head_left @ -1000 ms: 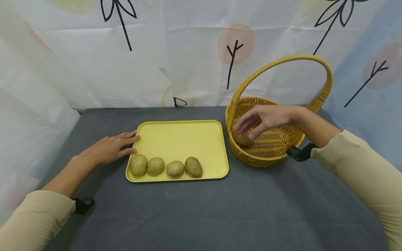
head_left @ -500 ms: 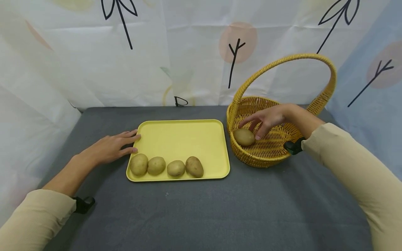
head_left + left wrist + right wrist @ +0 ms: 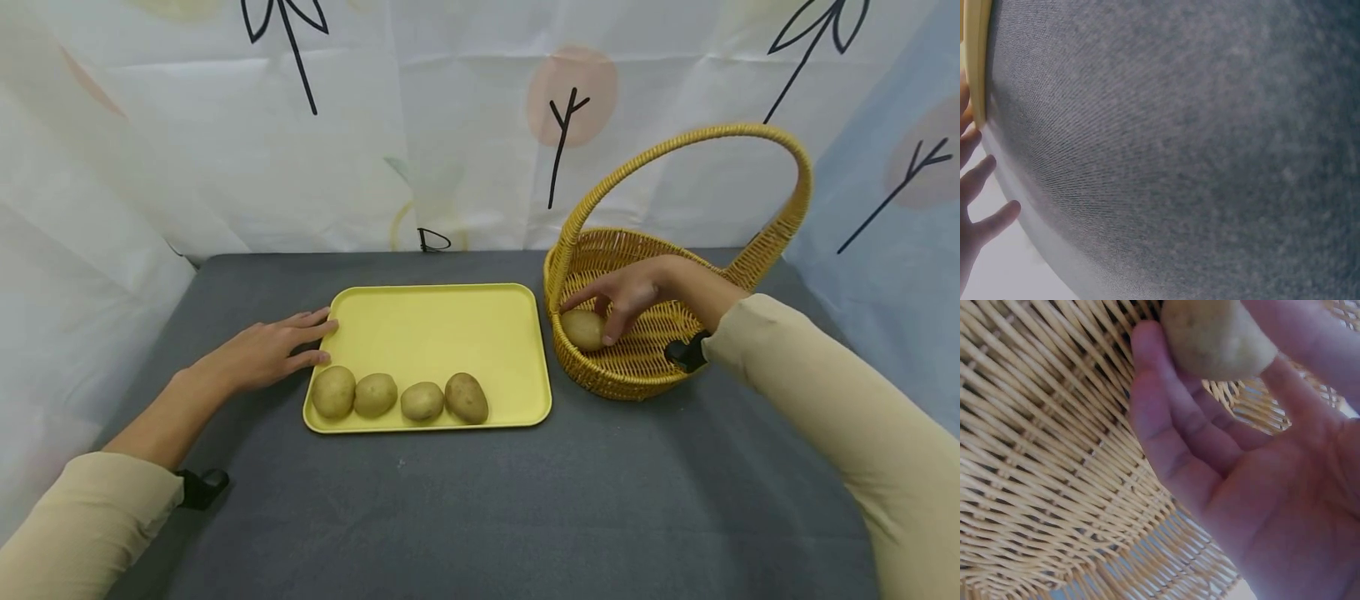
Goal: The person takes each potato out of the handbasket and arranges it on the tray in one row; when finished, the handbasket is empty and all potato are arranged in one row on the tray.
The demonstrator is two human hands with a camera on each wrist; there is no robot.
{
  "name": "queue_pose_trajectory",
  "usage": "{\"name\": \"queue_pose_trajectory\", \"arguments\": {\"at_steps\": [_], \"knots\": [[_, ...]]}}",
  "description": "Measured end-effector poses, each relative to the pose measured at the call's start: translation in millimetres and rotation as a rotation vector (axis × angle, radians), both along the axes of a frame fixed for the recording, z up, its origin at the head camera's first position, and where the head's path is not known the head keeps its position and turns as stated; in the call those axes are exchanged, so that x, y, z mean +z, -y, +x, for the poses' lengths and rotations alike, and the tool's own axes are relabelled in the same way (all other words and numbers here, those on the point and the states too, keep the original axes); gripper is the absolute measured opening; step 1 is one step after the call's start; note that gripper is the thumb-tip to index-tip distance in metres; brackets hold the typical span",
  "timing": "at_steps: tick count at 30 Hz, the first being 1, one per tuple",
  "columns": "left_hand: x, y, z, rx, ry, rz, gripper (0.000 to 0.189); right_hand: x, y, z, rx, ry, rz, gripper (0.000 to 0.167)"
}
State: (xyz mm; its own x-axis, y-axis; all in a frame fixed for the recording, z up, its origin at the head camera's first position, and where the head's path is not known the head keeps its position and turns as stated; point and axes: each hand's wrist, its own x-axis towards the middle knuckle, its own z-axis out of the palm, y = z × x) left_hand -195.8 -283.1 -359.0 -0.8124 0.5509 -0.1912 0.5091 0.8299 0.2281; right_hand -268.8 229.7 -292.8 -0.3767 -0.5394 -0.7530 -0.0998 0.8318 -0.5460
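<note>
My right hand (image 3: 633, 292) reaches inside a yellow wicker basket (image 3: 611, 388). Its thumb and fingers hold a potato (image 3: 583, 331) low against the basket's left wall. In the right wrist view, the fingers curl along one side of this pale potato (image 3: 1216, 340) and the thumb lies on the other. My left hand (image 3: 258, 354) rests with spread fingertips on the left rim of a yellow tray (image 3: 438, 329). Several potatoes lie in a row along that tray's front edge, from a round one (image 3: 333, 392) at the left to a browner oval one (image 3: 467, 398).
The basket's tall arched handle (image 3: 686, 143) rises over my right forearm. A dark grey cloth (image 3: 480, 500) covers the table. White printed curtains (image 3: 465, 125) stand behind and at both sides. Tray and basket sit side by side with a narrow gap.
My right hand has lowered onto the potato in the basket and its fingers have closed around it. My left hand stays on the tray's rim; the view has shifted slightly.
</note>
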Motion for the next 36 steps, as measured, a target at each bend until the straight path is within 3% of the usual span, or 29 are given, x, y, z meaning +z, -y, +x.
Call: {"name": "queue_pose_trajectory", "arguments": {"at_steps": [11,16,20,25,30,33,36], "knots": [[0.3,-1.2,-1.3,0.004,0.0,-0.015,0.066,1.3,6.0,3.3,0.089,-0.133,0.025,0.092],[0.1,-0.8,-0.4,0.007,0.0,-0.01,0.066,13.4,-3.8,7.0,0.108,-0.26,0.005,0.088],[0.2,-0.9,-0.2,0.008,-0.002,-0.011,0.066,26.8,-11.5,13.3,0.068,-0.351,-0.026,0.088],[-0.3,-0.2,-0.5,0.002,-0.006,-0.01,0.065,40.4,-14.8,26.8,0.042,-0.409,-0.098,0.087],[-1.6,1.5,-1.6,0.0,-0.013,-0.016,0.065,49.2,-9.9,47.5,-0.002,-0.339,-0.195,0.085],[-2.3,1.8,-1.9,0.001,-0.013,-0.018,0.066,50.6,-3.0,59.8,-0.01,-0.33,-0.249,0.084],[-2.8,1.3,-2.0,-0.001,-0.013,-0.014,0.066,47.6,6.6,70.4,0.007,-0.385,-0.281,0.082]]}}
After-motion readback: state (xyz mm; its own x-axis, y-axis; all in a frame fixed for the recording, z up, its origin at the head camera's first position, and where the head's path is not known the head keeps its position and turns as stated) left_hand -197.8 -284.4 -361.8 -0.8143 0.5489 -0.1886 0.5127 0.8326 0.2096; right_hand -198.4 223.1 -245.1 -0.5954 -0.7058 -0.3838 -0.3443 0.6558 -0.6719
